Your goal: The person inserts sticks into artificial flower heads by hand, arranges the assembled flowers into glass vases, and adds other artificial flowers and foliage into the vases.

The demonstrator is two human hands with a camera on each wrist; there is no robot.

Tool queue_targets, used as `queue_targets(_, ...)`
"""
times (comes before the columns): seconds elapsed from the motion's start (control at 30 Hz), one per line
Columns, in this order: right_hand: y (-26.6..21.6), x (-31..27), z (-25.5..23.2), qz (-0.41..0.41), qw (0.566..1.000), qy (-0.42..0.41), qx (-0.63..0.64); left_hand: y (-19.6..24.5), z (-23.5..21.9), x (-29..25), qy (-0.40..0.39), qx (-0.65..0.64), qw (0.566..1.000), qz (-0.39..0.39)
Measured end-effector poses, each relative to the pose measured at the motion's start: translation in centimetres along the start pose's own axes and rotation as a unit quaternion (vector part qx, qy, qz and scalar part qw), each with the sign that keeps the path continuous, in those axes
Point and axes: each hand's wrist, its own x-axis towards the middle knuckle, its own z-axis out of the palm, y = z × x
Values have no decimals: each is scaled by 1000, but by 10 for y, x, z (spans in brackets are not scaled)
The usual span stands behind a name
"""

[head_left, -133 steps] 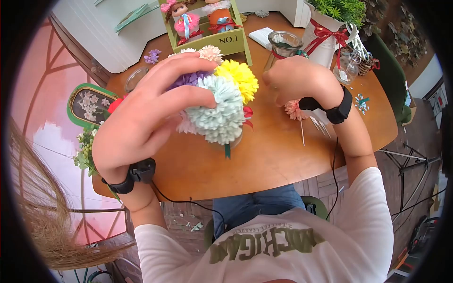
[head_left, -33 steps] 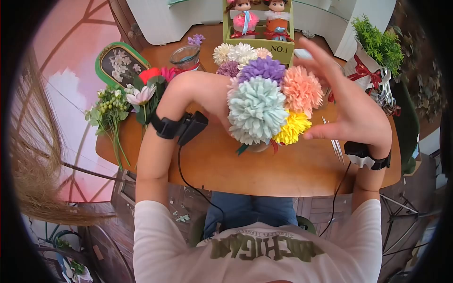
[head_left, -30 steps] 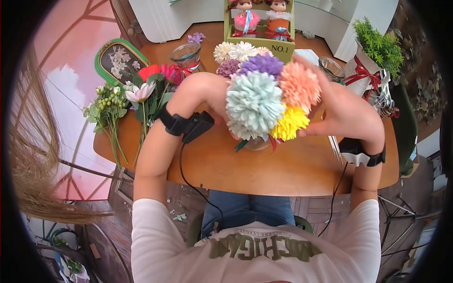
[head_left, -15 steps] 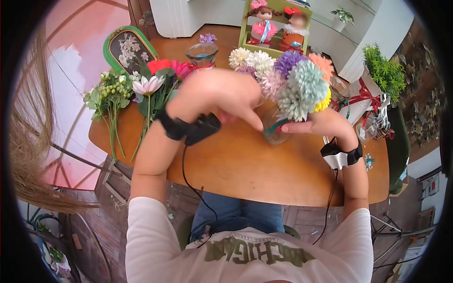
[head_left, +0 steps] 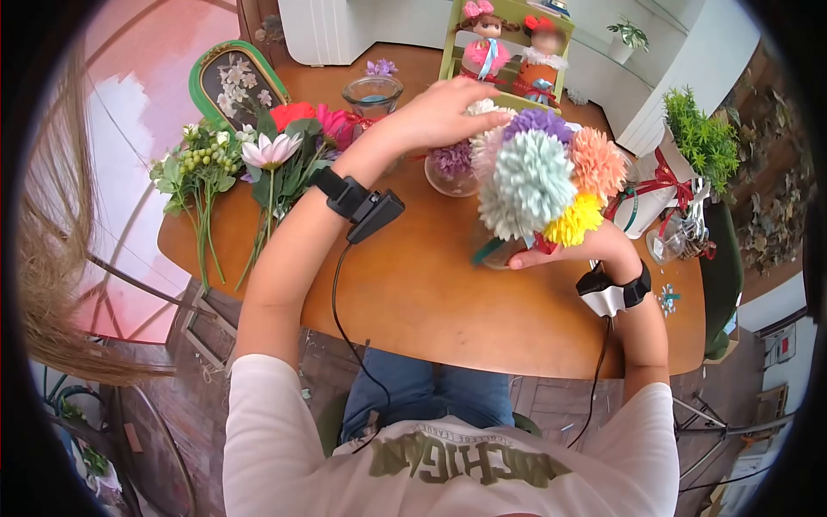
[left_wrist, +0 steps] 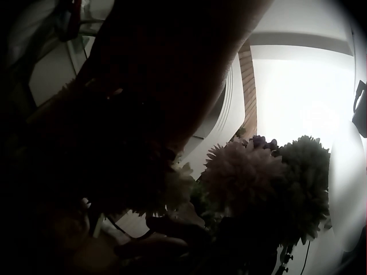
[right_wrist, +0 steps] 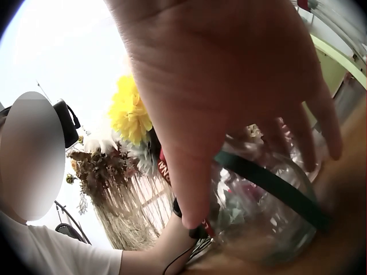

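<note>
My right hand holds a round glass vase low down, its thumb on the near side. A green ribbon and a red one are on that vase. Out of it rise pompom flowers: a pale blue one, a yellow one, a coral one and a purple one. My left hand reaches over the bouquet's far left side, fingers at a white flower. Below that hand, a mauve flower shows in another glass vase. The left wrist view is very dark.
Loose stems with a pale pink flower and green berries lie at the left, before a green oval frame. A glass jar and dolls in a green box stand behind. A potted plant is at the right.
The coral flower has gone from the table into the bouquet. My right hand has moved from beside the flowers onto the vase. My left hand has gone up and over to the far flowers.
</note>
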Motion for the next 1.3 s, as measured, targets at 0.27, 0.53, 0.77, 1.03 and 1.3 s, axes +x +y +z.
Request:
queue_targets(0.27,-9,1,-1,110,990,-4,93,-4,-11,-2,-131,-80,987,-55)
queue_targets(0.53,24,11,-2,184,960,128,167,5,-21,-4,-162,-75,981,-74)
queue_targets(0.77,23,16,8,127,959,205,150,11,-27,-4,-179,-84,977,-76)
queue_targets(1.03,33,24,19,146,966,136,161,8,-20,-6,-74,-81,991,-71)
queue_targets(1.3,41,25,20,194,961,144,132,25,-72,-5,-46,38,997,-57)
